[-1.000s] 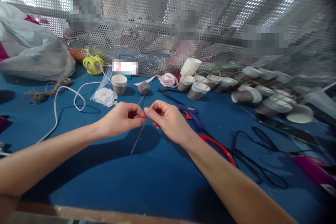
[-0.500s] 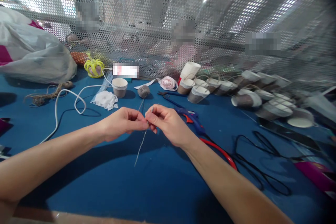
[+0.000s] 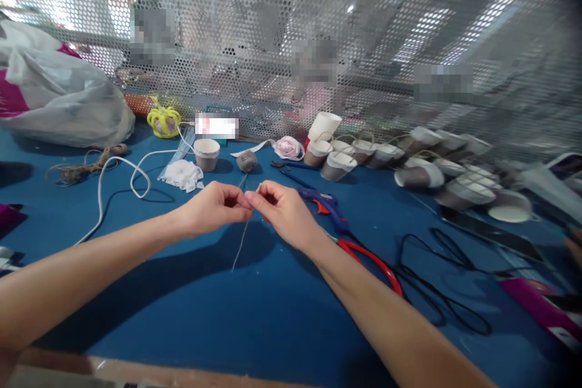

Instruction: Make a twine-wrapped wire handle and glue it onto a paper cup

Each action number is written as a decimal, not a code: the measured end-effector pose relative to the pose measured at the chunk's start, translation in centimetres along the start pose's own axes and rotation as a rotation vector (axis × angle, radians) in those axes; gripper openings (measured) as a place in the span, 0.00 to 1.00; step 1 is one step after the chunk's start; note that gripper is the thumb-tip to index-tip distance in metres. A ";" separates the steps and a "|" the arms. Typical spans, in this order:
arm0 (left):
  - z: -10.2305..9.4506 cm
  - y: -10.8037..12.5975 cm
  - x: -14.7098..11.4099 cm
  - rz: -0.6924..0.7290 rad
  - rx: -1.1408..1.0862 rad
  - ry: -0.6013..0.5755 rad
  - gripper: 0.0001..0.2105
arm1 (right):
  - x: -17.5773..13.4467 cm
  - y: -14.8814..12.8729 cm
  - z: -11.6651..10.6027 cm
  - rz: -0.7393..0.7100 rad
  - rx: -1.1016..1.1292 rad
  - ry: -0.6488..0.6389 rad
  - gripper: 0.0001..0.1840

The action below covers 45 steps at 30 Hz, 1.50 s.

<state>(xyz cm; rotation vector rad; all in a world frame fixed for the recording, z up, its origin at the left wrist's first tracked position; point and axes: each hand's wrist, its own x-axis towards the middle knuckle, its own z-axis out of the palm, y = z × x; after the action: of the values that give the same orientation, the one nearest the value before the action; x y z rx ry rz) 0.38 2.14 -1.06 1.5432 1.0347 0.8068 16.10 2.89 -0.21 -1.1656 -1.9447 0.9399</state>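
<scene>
My left hand [image 3: 222,205] and my right hand [image 3: 280,209] meet over the middle of the table, fingertips touching. Both pinch a thin grey string [image 3: 240,241] whose loose end dangles below the fingers. From the far side the string runs back to a small grey ball of string [image 3: 247,161] lying on the table. What the fingertips form with the string is too small to tell. Close beyond my right hand lie a blue glue gun [image 3: 328,203] and blue-handled pliers [image 3: 291,170]. A paper cup with a grey-wrapped side [image 3: 207,154] stands beyond my left hand.
Several wrapped cups with handles [image 3: 339,165] fill the back right. A phone [image 3: 491,233], a black cable [image 3: 448,279] and red handles [image 3: 375,264] lie at right. White scraps [image 3: 183,176], a white cable [image 3: 100,206] and a plastic bag [image 3: 68,97] occupy the left. Perforated metal mesh [image 3: 273,30] rises behind.
My fingers have shifted slightly along the string, and the right thumb now presses against the left fingertips. The hanging end looks a little shorter. The view has moved slightly.
</scene>
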 end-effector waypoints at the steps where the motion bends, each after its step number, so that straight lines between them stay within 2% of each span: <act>1: 0.0 -0.1 0.1 -0.003 -0.022 -0.002 0.07 | 0.1 0.1 0.1 0.023 0.024 -0.014 0.16; 5: 0.2 -0.5 0.1 -0.082 -0.201 -0.011 0.09 | 0.6 0.6 0.2 0.097 0.277 -0.135 0.16; 8: 0.6 -1.0 -0.4 -0.127 -0.397 -0.070 0.11 | 0.3 1.1 0.1 0.130 0.457 -0.246 0.16; 10: 0.9 -1.3 -0.8 -0.138 -0.438 -0.115 0.12 | -0.1 1.3 0.0 0.148 0.519 -0.286 0.16; 12: 1.2 -1.5 -1.1 -0.135 -0.388 -0.114 0.11 | -0.8 1.4 0.0 0.162 0.531 -0.294 0.17; 15: 1.6 -1.4 -1.4 -0.104 -0.233 -0.048 0.09 | -1.5 1.4 0.4 0.160 0.453 -0.241 0.18; 21: 1.6 -1.5 -0.8 0.009 0.005 0.090 0.06 | -1.2 1.5 1.6 0.115 0.256 -0.014 0.16; 24: 1.6 -1.5 -0.5 0.029 0.007 0.119 0.07 | -1.0 1.6 1.9 0.107 0.192 0.074 0.16; 26: 1.7 -1.5 -0.6 0.005 -0.073 0.074 0.07 | -1.1 1.7 2.0 0.097 0.262 0.051 0.15; 29: 1.7 -1.7 -1.2 -0.079 -0.205 -0.051 0.09 | -1.6 2.1 1.9 0.115 0.458 -0.097 0.14; 31: 1.6 -1.9 -1.6 -0.137 -0.309 -0.091 0.11 | -1.9 2.2 1.7 0.137 0.534 -0.138 0.14; 34: 1.4 -2.1 -1.9 -0.186 -0.452 -0.139 0.12 | -2.1 2.1 1.4 0.160 0.592 -0.165 0.13; 37: 1.4 -2.0 -1.9 -0.198 -0.489 -0.204 0.11 | -2.0 1.8 1.1 0.162 0.575 -0.217 0.15; 39: 1.5 -1.8 -1.9 -0.196 -0.452 -0.172 0.12 | -2.1 1.7 1.0 0.135 0.511 -0.195 0.15; 43: 1.9 -1.7 -2.0 -0.132 -0.241 0.017 0.11 | -2.3 1.6 1.1 0.085 0.313 -0.087 0.16; 45: 2.1 -1.8 -2.0 -0.089 -0.152 0.072 0.11 | -2.4 1.5 1.2 0.078 0.235 -0.045 0.17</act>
<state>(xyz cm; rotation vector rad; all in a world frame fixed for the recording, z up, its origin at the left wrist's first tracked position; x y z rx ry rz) 1.14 -0.41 -3.21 1.3391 1.0625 0.8637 16.60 0.96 -2.51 -1.0977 -1.7768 1.2098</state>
